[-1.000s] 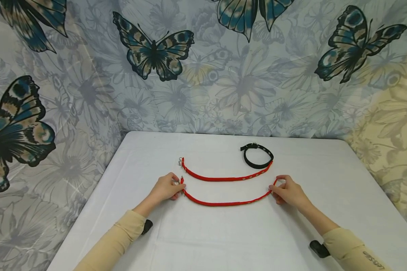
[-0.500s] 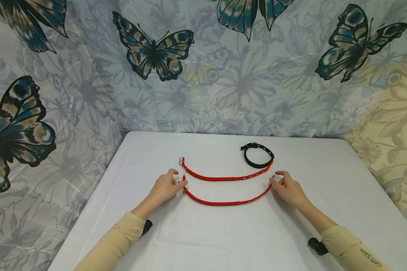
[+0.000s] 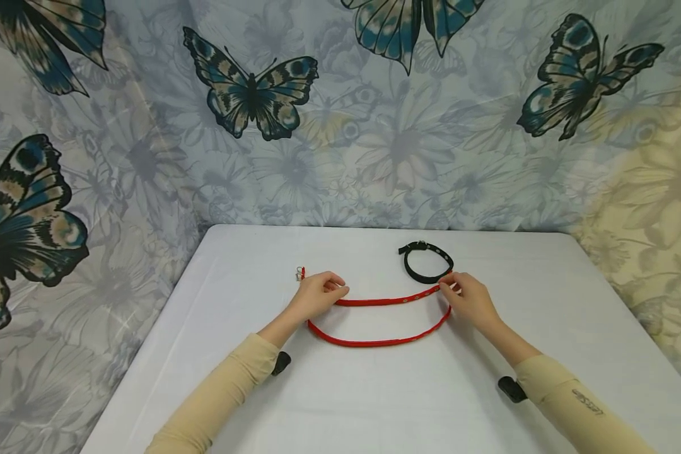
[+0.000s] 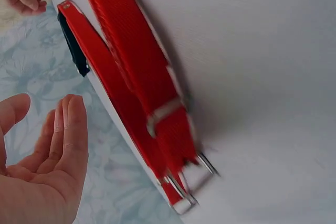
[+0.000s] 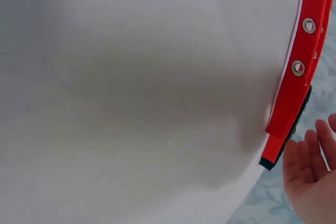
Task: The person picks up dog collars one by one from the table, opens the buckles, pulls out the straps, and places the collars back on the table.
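Two red collars with metal buckles and eyelets lie in shallow curves on the white table. The near red collar (image 3: pixel 369 343) sags toward the person, and the far red collar (image 3: pixel 374 302) lies behind it. My left hand (image 3: pixel 320 296) hovers over the left part of the far one, hiding some of it. In the left wrist view, thumb and fingers (image 4: pixel 73 129) stand apart with nothing between them, beside the two buckle ends. My right hand (image 3: pixel 470 301) is by the far collar's right end; the right wrist view shows its fingers (image 5: pixel 310 156) loosely extended, holding nothing.
A black collar (image 3: pixel 425 279), buckled into a loop, lies at the back right, meeting the far red collar's right end. The white table (image 3: pixel 374 403) ends at a butterfly-print cloth backdrop (image 3: pixel 403 157). A black wrist camera (image 3: pixel 512 389) sits under the right forearm.
Both hands have left the ends of the near red collar and moved forward to the far one. The left hand has also shifted right. The near collar stays on the table.
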